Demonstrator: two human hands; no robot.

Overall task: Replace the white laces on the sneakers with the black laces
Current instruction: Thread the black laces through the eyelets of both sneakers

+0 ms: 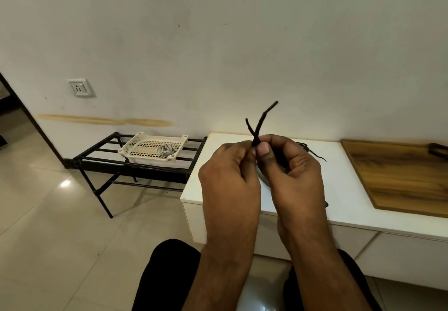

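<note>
Black lace (261,122): two ends stand upright, crossing in a V just above the fingertips. Left hand (228,177) and right hand (291,172) both pinch it, thumbs touching, above the white table's (339,184) near-left corner (sneaker hidden behind hands).

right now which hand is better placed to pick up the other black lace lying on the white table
The right hand. The other black lace lies just behind it, while the left hand sits farther away. Both hands now pinch the held black lace, so one must release first.
</note>
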